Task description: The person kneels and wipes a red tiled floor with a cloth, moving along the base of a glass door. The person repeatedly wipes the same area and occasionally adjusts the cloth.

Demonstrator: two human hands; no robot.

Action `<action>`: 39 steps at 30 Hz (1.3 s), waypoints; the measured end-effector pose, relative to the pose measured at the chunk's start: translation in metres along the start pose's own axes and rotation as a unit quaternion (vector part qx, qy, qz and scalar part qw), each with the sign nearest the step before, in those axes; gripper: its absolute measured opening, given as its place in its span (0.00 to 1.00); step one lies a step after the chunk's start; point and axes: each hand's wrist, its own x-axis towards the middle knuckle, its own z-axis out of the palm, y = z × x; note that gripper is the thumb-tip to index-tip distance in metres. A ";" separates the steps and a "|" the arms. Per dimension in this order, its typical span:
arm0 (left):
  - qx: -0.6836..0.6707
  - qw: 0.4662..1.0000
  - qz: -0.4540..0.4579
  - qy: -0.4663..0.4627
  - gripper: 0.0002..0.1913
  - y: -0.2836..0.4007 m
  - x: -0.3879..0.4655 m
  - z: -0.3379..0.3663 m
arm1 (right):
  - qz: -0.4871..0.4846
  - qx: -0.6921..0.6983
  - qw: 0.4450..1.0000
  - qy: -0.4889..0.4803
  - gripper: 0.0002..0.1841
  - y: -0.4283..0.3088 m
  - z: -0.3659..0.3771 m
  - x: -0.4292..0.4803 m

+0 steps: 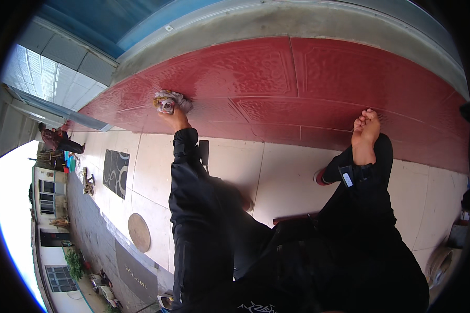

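My left hand (176,119) presses a bunched, floral-patterned cloth (173,101) to the red tiled wall (254,78). The tiles are glossy with embossed panels, and streaks of light reflect off them. My right hand (366,131) is turned palm up with its fingers loosely curled, and nothing shows in it. It is close to my bent right knee, in front of the lower wall tiles. Dark cuffs with straps circle both wrists. My black-clad legs spread over the cream floor tiles (286,168), and a dark red edge (295,219) shows between them.
A concrete ledge (227,43) tops the wall below blue-tinted glass. On the left are a patterned mat (116,174), a round board or stool top (139,232) and a grey mat (135,270) bearing writing. Another person (60,139) stands far left. A round container (440,266) stands at right.
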 end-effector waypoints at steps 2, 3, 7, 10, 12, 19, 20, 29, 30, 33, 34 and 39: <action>-0.009 0.999 0.032 -0.018 0.36 -0.006 -0.016 0.007 | -0.010 0.006 1.000 0.019 0.05 0.003 0.002 0.000; -0.002 0.999 0.018 -0.033 0.38 -0.005 -0.032 0.010 | -0.016 0.007 1.000 0.021 0.06 0.004 0.003 -0.001; 0.090 0.985 0.128 -0.076 0.32 0.029 -0.122 0.038 | -0.010 -0.003 1.000 0.017 0.06 0.013 0.007 -0.003; 0.140 0.961 0.194 -0.135 0.31 0.071 -0.196 0.057 | 0.001 -0.025 1.000 0.010 0.06 0.023 0.009 -0.007; 0.132 0.951 0.209 -0.185 0.29 0.094 -0.232 0.071 | 0.000 -0.035 0.999 0.003 0.05 0.028 0.010 -0.010; 0.029 0.892 0.128 -0.432 0.31 0.089 -0.297 0.078 | -0.016 -0.074 0.997 -0.013 0.06 0.028 0.008 -0.009; 0.009 0.906 0.060 -0.420 0.31 0.076 -0.299 0.076 | -0.012 -0.079 0.997 -0.017 0.06 0.027 0.006 -0.007; -0.068 0.893 -0.421 -0.144 0.23 -0.074 -0.184 0.005 | 0.032 -0.057 0.998 0.001 0.05 0.022 0.002 -0.002; 0.241 0.915 -0.128 -0.298 0.22 -0.080 -0.175 -0.008 | 0.035 -0.055 0.998 0.002 0.05 0.022 0.003 -0.003; 0.555 0.696 0.136 -0.434 0.27 -0.096 -0.167 -0.013 | 0.032 -0.049 0.998 0.010 0.05 0.021 0.005 -0.006; 0.523 0.710 0.144 -0.449 0.29 -0.103 -0.167 -0.011 | 0.031 -0.049 0.998 0.011 0.05 0.021 0.005 -0.007; 0.375 0.789 0.044 -0.485 0.37 -0.155 -0.182 0.015 | 0.027 -0.053 0.998 0.021 0.04 0.022 0.007 -0.010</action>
